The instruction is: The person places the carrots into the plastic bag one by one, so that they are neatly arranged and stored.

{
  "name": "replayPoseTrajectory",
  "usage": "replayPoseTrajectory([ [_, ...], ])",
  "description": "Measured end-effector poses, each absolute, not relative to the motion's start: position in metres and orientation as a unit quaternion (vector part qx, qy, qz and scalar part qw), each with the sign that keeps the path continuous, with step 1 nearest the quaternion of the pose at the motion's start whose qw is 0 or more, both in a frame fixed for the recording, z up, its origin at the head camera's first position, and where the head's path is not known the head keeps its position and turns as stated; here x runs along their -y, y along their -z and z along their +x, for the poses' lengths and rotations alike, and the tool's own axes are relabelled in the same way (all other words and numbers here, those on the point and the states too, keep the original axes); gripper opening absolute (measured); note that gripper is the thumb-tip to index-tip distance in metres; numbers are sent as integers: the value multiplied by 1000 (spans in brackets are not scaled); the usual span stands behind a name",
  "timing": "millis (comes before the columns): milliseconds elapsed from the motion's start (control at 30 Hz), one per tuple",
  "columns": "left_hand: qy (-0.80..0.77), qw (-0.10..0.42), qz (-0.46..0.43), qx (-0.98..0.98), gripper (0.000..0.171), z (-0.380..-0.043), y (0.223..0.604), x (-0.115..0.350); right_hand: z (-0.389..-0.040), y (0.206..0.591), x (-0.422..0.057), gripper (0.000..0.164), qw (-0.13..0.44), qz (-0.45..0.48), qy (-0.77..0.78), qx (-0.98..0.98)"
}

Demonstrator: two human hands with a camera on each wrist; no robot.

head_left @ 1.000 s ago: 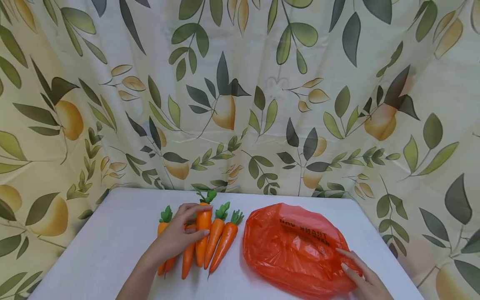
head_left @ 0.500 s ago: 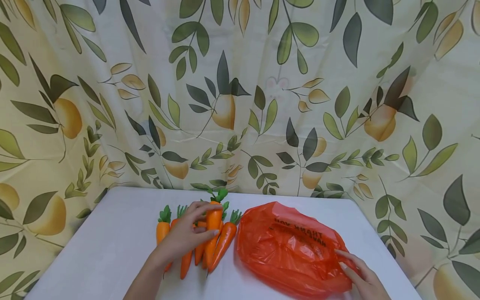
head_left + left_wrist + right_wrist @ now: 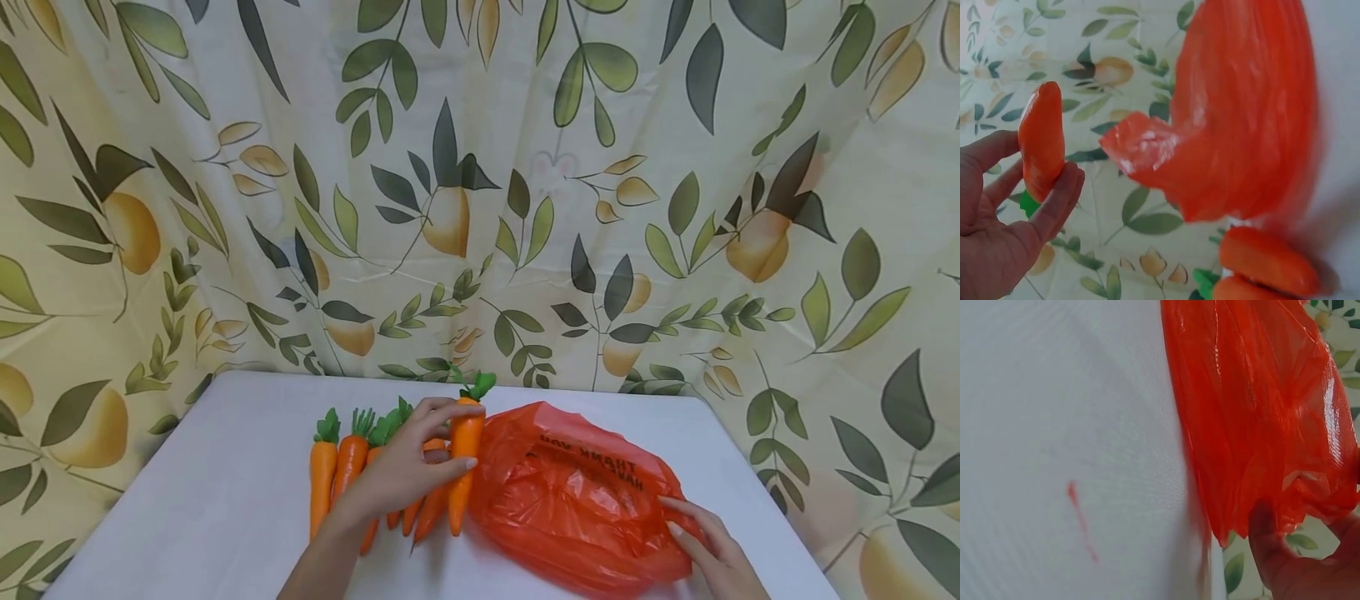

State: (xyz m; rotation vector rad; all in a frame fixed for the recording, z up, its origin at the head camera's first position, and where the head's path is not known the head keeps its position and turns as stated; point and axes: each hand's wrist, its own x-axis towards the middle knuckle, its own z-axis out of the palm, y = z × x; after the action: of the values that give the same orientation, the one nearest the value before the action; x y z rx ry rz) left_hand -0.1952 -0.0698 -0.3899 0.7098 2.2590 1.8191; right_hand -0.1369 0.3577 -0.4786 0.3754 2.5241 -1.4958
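Observation:
My left hand pinches an orange carrot with green leaves between thumb and fingers. The carrot stands roughly upright, tip down, overlapping the left edge of a red plastic bag in the head view. In the left wrist view the held carrot shows apart from the bag. Dark lettering runs across the bag's upper part, and its film is crumpled. On the bag's right side, my right hand grips the rim between thumb and fingers, as the right wrist view also shows at the bag's edge.
Several more carrots lie side by side on the white table, left of the bag and partly behind my left arm. A leaf-and-fruit patterned curtain hangs behind the table. A thin red streak shows on the white surface.
My left hand has lifted the carrot from the group and carried it right, to the bag's left edge. The bag and right hand have shifted slightly left.

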Motion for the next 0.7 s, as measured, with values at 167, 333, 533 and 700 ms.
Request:
replayPoseTrajectory([
  [167,-608,85,252,-748,51,-195,384,44,-137,480,-357,66,94,126,506,-848],
  [333,-612,103,279,-733,52,-194,384,15,-137,480,-357,63,93,128,512,-845],
  [533,-612,139,287,-724,49,-193,392,-13,-138,481,-356,62,94,125,515,-843],
  [700,-614,167,270,-722,50,-194,404,-26,-138,481,-356,59,91,126,520,-840],
])
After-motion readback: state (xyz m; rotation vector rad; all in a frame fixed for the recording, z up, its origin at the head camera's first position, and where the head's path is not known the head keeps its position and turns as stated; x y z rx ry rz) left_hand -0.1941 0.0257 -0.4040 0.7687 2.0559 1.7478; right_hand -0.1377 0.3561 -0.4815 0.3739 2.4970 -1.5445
